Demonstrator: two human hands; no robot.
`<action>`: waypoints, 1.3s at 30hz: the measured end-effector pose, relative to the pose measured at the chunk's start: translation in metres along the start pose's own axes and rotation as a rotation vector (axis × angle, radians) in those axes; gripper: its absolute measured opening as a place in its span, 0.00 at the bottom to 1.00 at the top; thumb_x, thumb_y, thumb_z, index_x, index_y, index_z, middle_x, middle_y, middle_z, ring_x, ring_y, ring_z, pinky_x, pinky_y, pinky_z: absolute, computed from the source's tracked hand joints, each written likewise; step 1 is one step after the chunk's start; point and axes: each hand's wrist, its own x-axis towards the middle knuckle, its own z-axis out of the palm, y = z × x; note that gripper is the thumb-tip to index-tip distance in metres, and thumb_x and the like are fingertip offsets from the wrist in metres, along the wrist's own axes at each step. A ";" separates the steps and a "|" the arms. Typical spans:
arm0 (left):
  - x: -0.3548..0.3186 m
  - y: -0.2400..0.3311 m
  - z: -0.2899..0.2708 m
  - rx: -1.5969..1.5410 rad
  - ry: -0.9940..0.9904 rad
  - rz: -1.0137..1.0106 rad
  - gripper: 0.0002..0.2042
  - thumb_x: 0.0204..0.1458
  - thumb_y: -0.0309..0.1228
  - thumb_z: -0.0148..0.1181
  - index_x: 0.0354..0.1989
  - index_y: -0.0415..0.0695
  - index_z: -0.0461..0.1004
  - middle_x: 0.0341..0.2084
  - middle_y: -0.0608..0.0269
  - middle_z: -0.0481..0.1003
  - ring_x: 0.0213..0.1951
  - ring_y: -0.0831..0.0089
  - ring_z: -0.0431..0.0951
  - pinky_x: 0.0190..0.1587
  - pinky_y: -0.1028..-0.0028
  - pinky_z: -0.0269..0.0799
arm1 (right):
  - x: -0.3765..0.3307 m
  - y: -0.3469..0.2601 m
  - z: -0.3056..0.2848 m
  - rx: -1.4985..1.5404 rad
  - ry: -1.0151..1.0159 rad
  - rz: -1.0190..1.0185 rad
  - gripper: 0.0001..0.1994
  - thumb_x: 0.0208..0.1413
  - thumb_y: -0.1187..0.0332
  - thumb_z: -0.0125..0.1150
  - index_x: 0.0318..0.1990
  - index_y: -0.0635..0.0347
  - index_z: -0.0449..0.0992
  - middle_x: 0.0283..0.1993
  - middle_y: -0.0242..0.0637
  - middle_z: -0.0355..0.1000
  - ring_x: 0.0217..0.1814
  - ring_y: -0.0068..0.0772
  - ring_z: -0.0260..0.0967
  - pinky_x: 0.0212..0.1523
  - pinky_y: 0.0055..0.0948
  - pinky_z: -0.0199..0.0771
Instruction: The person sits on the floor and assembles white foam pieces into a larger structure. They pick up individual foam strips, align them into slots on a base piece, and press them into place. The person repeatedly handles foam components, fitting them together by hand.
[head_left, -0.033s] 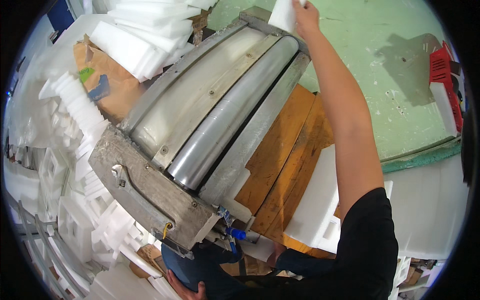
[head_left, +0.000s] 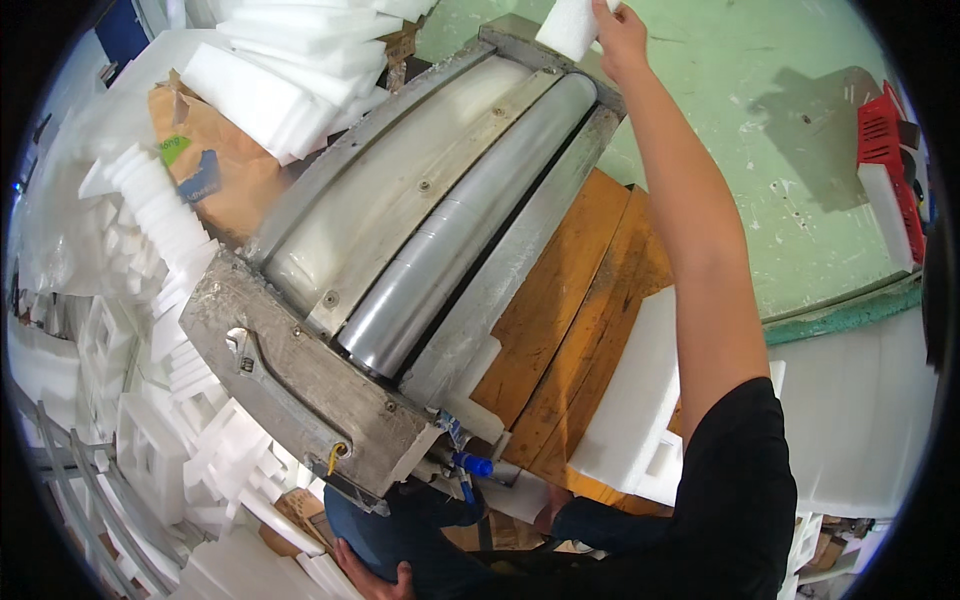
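At the far end of a grey metal machine with a long polished steel roller (head_left: 470, 225), a white rectangular foam block (head_left: 568, 30) is held up by the right hand (head_left: 622, 42); its fingers are closed on the block's right edge. Whether the block's lower end is touching the frame cannot be told. Step in hand, as judged: the block being handled over the roller's far end. For the next move, a firm edge grip, a level block and fingertips kept off the roller seem to be called for.

Beside the roller, a milky, shallow trough (head_left: 385, 165) is seen, and an adjustable metal wrench (head_left: 285, 395) is laid on the near end plate. The left hand (head_left: 375, 577) is rested against dark blue cloth at the lower edge, thumb spread from the fingers, nothing seen gripped.

Farther out, stacked white foam pieces (head_left: 290, 75) and a torn brown paper bag (head_left: 225, 165) are placed left; a red plastic basket (head_left: 880, 135) is set on the pale green tabletop (head_left: 770, 180).
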 end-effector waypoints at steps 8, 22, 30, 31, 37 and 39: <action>0.003 -0.037 0.020 -0.016 -0.017 -0.031 0.57 0.52 0.61 0.66 0.77 0.32 0.44 0.76 0.30 0.46 0.77 0.36 0.43 0.77 0.47 0.37 | -0.099 -0.013 -0.093 0.008 -0.063 0.167 0.29 0.63 0.59 0.69 0.64 0.64 0.64 0.53 0.52 0.76 0.45 0.42 0.82 0.39 0.44 0.89; 0.006 -0.031 0.015 -0.055 -0.016 -0.027 0.57 0.54 0.64 0.62 0.78 0.33 0.41 0.77 0.32 0.42 0.78 0.38 0.40 0.77 0.47 0.36 | -0.058 0.004 0.018 0.150 0.047 0.147 0.31 0.62 0.60 0.69 0.65 0.68 0.63 0.49 0.52 0.77 0.43 0.44 0.82 0.35 0.41 0.89; 0.004 -0.034 0.020 -0.040 -0.020 -0.060 0.60 0.52 0.69 0.60 0.79 0.34 0.41 0.77 0.32 0.42 0.78 0.38 0.40 0.77 0.44 0.36 | -0.069 0.020 -0.094 -0.093 -0.006 0.219 0.29 0.64 0.62 0.68 0.64 0.66 0.63 0.50 0.53 0.76 0.42 0.44 0.82 0.36 0.41 0.90; 0.005 -0.033 0.018 -0.039 -0.017 -0.059 0.60 0.52 0.69 0.61 0.79 0.34 0.41 0.77 0.32 0.42 0.78 0.38 0.40 0.77 0.44 0.36 | -0.071 0.026 -0.088 -0.087 -0.010 0.183 0.30 0.62 0.59 0.69 0.64 0.66 0.64 0.49 0.52 0.77 0.41 0.43 0.82 0.34 0.39 0.89; 0.007 -0.039 0.023 -0.102 -0.005 -0.017 0.59 0.53 0.67 0.62 0.78 0.33 0.42 0.77 0.31 0.44 0.77 0.38 0.42 0.77 0.46 0.38 | -0.053 0.029 -0.020 -0.112 0.014 0.081 0.34 0.62 0.56 0.70 0.67 0.65 0.62 0.50 0.50 0.77 0.41 0.42 0.82 0.34 0.39 0.89; 0.007 -0.034 0.021 -0.068 0.013 -0.011 0.57 0.54 0.63 0.64 0.78 0.32 0.43 0.76 0.32 0.45 0.77 0.38 0.43 0.77 0.46 0.40 | -0.056 0.014 0.006 0.082 -0.022 0.135 0.31 0.65 0.57 0.66 0.67 0.67 0.62 0.54 0.51 0.74 0.46 0.45 0.80 0.39 0.41 0.90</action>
